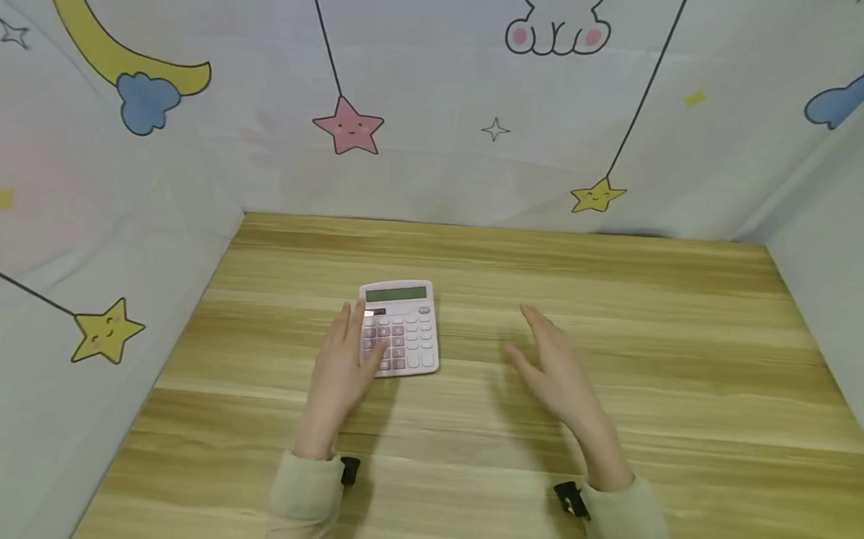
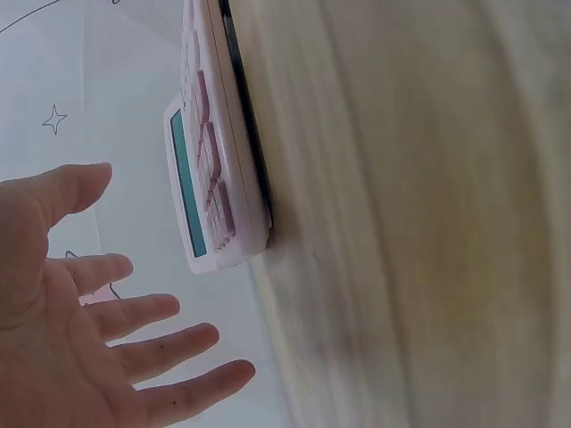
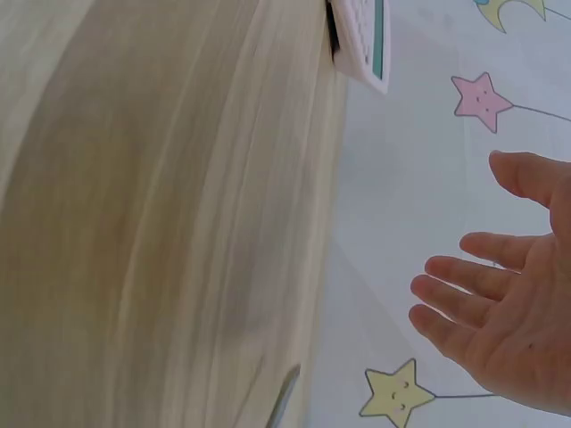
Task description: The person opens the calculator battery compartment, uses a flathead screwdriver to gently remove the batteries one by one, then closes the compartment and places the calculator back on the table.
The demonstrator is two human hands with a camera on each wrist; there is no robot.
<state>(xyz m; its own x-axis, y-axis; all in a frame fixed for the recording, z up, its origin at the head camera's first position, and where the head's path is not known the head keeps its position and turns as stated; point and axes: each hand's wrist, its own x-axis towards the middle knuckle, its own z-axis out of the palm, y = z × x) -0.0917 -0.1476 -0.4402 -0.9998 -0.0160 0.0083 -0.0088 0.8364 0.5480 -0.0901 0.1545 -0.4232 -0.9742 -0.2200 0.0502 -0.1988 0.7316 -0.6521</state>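
A pink calculator [image 1: 418, 333] with a dark green display lies face up on the wooden table, left of the middle. My left hand [image 1: 339, 370] hovers at its left side, fingers straight, covering part of the keys in the head view. In the left wrist view, that hand [image 2: 71, 330] is apart from the calculator [image 2: 214, 169], its palm bare. To the right of the calculator, my right hand [image 1: 554, 371] hangs over the table with thumb and fingers apart. The right wrist view shows this hand [image 3: 508, 285] holding nothing, with the calculator's corner [image 3: 364, 45] at the top.
The wood-grain table [image 1: 466, 480] runs back to a white cloth [image 1: 436, 181] printed with stars, moons and clouds, which also hangs on both sides. A thin grey object [image 3: 284, 397] shows at the bottom of the right wrist view; its kind is unclear.
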